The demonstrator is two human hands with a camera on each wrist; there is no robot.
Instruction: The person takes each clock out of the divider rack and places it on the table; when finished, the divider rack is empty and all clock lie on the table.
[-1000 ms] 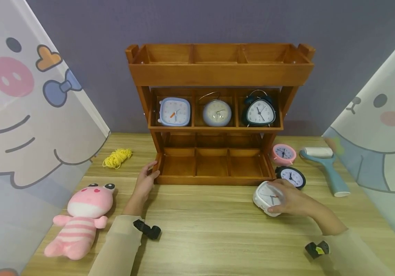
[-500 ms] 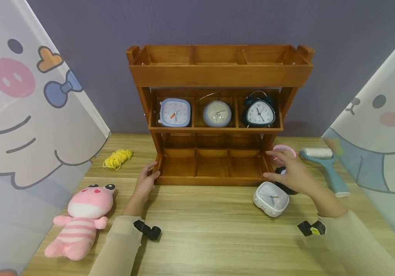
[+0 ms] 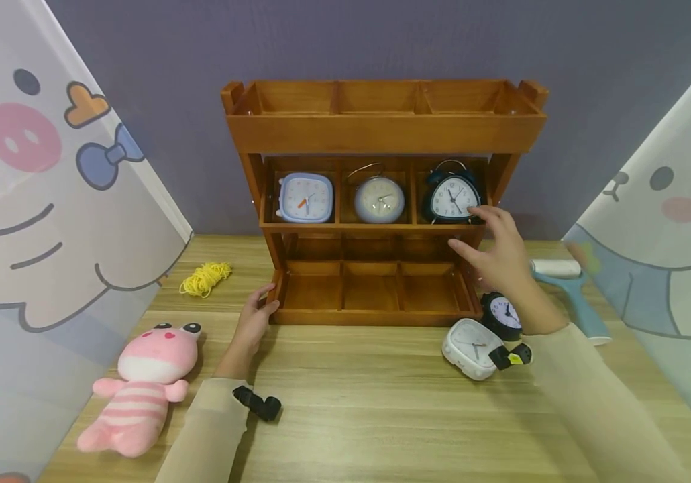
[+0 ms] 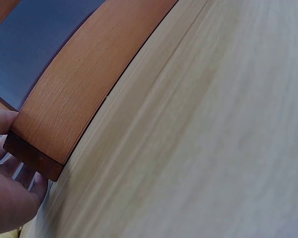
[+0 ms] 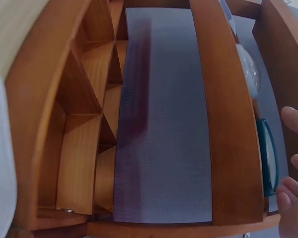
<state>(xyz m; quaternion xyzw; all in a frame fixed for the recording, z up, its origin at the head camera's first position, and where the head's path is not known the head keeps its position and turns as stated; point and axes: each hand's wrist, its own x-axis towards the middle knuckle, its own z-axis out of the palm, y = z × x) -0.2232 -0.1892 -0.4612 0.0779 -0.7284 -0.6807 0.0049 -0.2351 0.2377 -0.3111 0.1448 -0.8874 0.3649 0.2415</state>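
Observation:
My left hand [image 3: 255, 323] grips the lower left end of a brown wooden shelf rack [image 3: 376, 316]. In the left wrist view, the thumb and fingers [image 4: 37, 188] lie around the rack's corner. My right hand [image 3: 502, 261] is raised before the rack's right end, thumb and fingers spread, holding nothing. Its fingertips are right at a dark green alarm clock [image 3: 454, 198] in the middle tier's right compartment. That tier also bears a blue square clock [image 3: 306, 196] on the left and a round pale clock [image 3: 380, 200] in the centre.
A white clock [image 3: 471, 349] and a black clock [image 3: 502, 316] lie on the table by the rack's front right corner. Farther right is a blue-handled lint roller [image 3: 571, 288]. At left are a yellow string bundle [image 3: 205, 278] and a pink plush frog [image 3: 140, 396].
My right hand has let go of the white clock, leaving it on the table, and moved up and away to the middle tier. It now hides the pink clock. The left hand stays put.

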